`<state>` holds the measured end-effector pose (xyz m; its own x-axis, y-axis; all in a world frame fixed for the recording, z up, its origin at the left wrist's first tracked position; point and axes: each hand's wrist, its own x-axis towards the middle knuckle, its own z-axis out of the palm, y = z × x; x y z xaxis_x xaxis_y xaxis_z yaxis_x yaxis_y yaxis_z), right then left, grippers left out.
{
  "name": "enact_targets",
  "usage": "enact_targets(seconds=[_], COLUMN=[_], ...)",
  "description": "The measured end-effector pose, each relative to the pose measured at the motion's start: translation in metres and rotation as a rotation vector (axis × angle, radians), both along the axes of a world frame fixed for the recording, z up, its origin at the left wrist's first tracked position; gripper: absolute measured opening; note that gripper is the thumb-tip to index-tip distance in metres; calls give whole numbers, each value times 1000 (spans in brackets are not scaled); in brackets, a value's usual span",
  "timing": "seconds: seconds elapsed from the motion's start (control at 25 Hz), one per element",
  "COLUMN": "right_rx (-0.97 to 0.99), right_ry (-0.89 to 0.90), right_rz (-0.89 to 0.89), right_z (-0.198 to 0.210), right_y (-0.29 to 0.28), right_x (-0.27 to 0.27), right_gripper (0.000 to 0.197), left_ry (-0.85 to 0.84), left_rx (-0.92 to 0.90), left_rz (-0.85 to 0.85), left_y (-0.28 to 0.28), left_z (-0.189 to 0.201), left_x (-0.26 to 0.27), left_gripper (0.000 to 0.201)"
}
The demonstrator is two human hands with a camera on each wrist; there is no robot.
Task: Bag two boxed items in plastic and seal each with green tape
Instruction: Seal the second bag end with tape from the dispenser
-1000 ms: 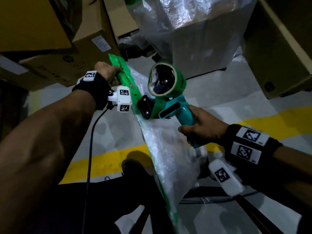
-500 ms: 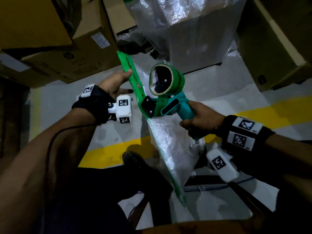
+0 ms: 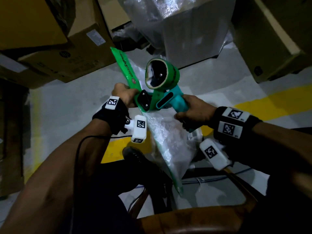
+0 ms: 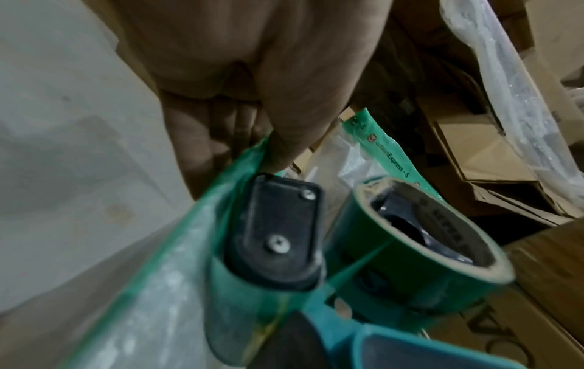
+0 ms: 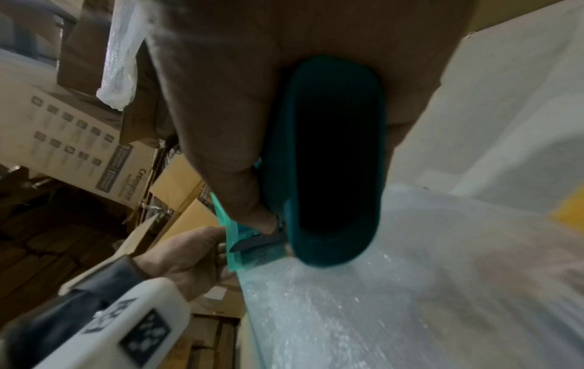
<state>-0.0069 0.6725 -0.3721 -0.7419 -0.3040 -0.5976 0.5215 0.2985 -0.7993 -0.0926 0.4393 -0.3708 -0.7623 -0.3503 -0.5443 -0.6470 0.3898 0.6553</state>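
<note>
The bagged item (image 3: 170, 141), wrapped in clear bubble plastic, stands tilted on edge between my hands. A strip of printed green tape (image 3: 125, 66) runs along its long edge. My left hand (image 3: 125, 93) pinches that taped edge (image 4: 221, 189) between thumb and fingers, right beside the dispenser's black head (image 4: 278, 237). My right hand (image 3: 194, 112) grips the teal handle (image 5: 335, 154) of the tape dispenser (image 3: 162, 100), which presses against the taped edge. The green tape roll (image 3: 162, 73) sits on top of the dispenser. The box inside the plastic is not discernible.
Cardboard boxes (image 3: 50, 48) are stacked at the back left, and another (image 3: 270, 39) stands at the right. A large plastic-wrapped box (image 3: 185, 31) stands straight ahead. A yellow line (image 3: 270, 102) crosses the grey floor. A wooden chair edge (image 3: 185, 220) and my shoe (image 3: 138, 156) lie below.
My left hand slid down the taped edge from near the top, opened briefly, and now pinches beside the dispenser head. The bagged item and dispenser rose slightly towards me.
</note>
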Motion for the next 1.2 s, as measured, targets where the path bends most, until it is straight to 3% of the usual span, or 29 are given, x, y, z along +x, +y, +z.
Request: enact_targets(seconds=[0.12, 0.32, 0.44, 0.56, 1.2], right_rx=[-17, -112, -124, -92, 162], right_ry=[13, -18, -2, 65, 226], right_rz=[-26, -94, -131, -138, -10], right_z=[1, 10, 17, 24, 22], right_y=[-7, -21, -26, -30, -38], right_x=[-9, -32, -48, -63, -43], right_gripper=[37, 36, 34, 33, 50], left_ry=[43, 85, 120, 149, 135], left_rx=[-56, -81, -110, -87, -50], left_rz=[-23, -91, -92, -37, -25], left_y=[-3, -4, -10, -17, -22], left_z=[6, 22, 28, 30, 38], left_x=[-17, -52, -75, -91, -86], left_gripper=[10, 6, 16, 13, 23])
